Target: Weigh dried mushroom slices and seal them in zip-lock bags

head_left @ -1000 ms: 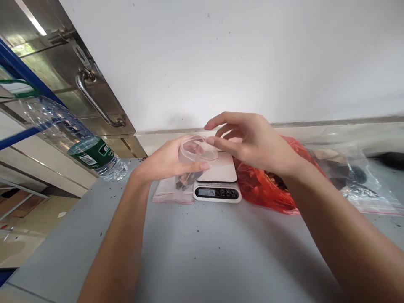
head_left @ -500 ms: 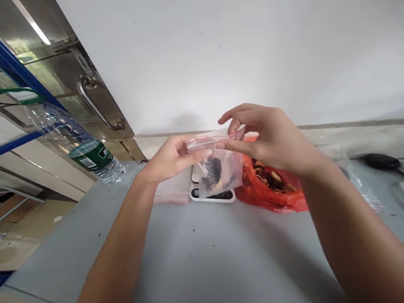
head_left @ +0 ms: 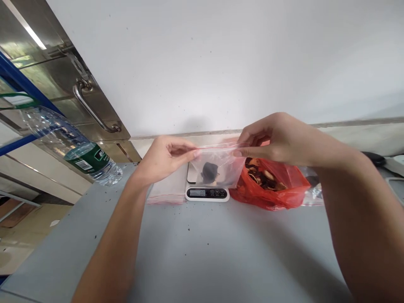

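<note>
A clear zip-lock bag (head_left: 229, 168) with a red seal line hangs stretched between my two hands, with a few dark and pale dried pieces (head_left: 210, 172) at its bottom. My left hand (head_left: 167, 162) pinches the top left corner, and my right hand (head_left: 271, 141) pinches the top right corner between thumb and fingers. Behind and below the bag is a white digital scale (head_left: 223, 198), its display reading 0.0; the bag hides part of its platform. Just right of the scale sits an open red plastic bag (head_left: 277, 200) holding dried, mushroom-like slices (head_left: 265, 179).
Flat zip-lock bags (head_left: 167, 193) lie left of the scale on the grey table (head_left: 195, 252). A large water bottle (head_left: 85, 155) stands at the left edge. Behind is a white wall (head_left: 221, 63). A black object (head_left: 372, 158) lies far right, and dark crumbs dot the table.
My right hand has shifted right, from over the bag's mouth to its corner. The bag's top edge is now pulled straight, and the scale's display has come into view.
</note>
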Action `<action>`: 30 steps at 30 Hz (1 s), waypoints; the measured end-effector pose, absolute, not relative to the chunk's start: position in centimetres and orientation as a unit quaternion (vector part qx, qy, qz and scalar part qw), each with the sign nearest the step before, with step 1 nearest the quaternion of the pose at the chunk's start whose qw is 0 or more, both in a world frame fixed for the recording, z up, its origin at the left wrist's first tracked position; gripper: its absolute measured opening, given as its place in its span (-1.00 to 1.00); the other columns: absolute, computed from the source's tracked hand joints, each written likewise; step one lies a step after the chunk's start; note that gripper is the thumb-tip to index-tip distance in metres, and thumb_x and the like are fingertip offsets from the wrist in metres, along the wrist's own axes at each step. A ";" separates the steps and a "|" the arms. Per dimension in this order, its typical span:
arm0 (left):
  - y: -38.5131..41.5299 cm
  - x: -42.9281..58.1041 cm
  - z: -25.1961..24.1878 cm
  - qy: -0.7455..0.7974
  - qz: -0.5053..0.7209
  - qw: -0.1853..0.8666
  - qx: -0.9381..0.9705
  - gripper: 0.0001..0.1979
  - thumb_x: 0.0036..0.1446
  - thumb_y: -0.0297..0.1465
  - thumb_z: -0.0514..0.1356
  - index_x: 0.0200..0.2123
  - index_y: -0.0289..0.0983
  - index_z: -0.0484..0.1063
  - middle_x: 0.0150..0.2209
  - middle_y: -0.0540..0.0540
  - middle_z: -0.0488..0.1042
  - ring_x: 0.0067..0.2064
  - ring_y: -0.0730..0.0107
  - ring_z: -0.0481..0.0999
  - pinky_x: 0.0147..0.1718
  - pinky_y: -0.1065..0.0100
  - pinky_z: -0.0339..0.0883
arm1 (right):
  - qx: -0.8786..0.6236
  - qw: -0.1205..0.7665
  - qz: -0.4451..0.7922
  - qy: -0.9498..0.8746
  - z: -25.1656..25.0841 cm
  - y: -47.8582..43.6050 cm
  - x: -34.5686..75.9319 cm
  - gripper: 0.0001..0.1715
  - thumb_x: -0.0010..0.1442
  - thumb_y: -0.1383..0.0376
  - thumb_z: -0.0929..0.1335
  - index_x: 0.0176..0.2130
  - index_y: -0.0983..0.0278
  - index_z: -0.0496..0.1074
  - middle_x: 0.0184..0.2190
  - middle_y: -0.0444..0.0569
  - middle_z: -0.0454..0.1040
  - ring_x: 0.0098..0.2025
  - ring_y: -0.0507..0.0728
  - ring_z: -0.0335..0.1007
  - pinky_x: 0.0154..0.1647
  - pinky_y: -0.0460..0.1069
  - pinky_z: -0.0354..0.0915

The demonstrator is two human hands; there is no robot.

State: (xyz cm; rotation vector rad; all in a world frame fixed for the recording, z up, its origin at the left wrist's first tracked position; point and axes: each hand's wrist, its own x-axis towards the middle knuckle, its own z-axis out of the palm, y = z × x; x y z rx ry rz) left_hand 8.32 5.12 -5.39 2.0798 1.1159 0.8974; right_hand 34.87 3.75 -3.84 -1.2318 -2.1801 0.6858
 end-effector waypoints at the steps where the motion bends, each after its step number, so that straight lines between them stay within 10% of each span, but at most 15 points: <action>1: 5.1 8.4 -5.4 0.430 0.342 0.296 0.782 -0.78 0.14 -0.19 0.39 -0.31 -0.22 0.71 -0.29 -0.10 0.72 -0.23 0.19 0.69 -0.14 0.25 0.59 | -0.453 0.261 0.255 -0.813 -3.8 3.7 34.9 -0.65 0.14 0.08 0.43 -0.57 0.16 0.39 -0.66 -0.16 0.30 -0.59 0.04 0.12 -0.55 0.01 0.13; 30: 5.6 9.5 -7.0 0.324 0.400 0.179 0.839 -0.89 0.19 -0.38 0.34 -0.38 -0.24 0.64 -0.40 -0.05 0.68 -0.38 0.35 0.61 -0.39 0.38 0.47 | -0.335 0.317 0.315 -0.829 -5.1 4.3 33.7 -0.63 0.21 0.34 0.37 -0.59 0.21 0.25 -0.67 -0.26 0.11 -0.58 -0.05 -0.01 -0.53 -0.05 -0.04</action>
